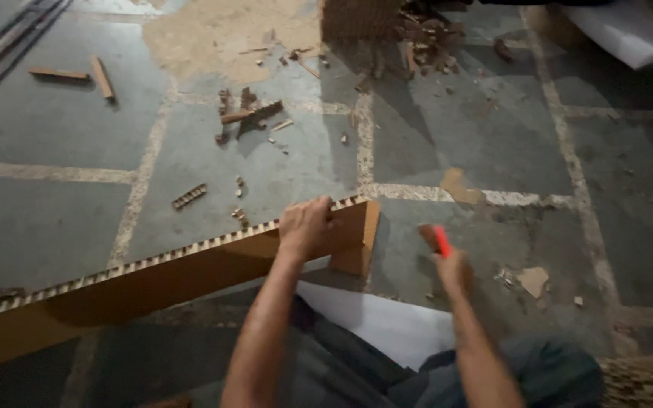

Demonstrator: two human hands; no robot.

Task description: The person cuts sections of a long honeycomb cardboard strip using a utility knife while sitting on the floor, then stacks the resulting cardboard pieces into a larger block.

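A long brown honeycomb cardboard board (153,283) stands on edge across the floor, running from the lower left up to the middle. My left hand (305,224) grips its top edge near the right end, fingers curled over it. A short cardboard piece (360,242) meets the board at that end, forming a corner. My right hand (451,268) is to the right of the corner, closed around a red-handled tool (440,240) that points up and left. The tool's tip is blurred.
Grey stone tiles with pale joints cover the floor. Cardboard scraps (247,113) and strips (101,77) lie at the back, with a scrap heap (425,38) by a cardboard block. A white sheet (387,321) lies under my knees. A small chip (532,281) lies at right.
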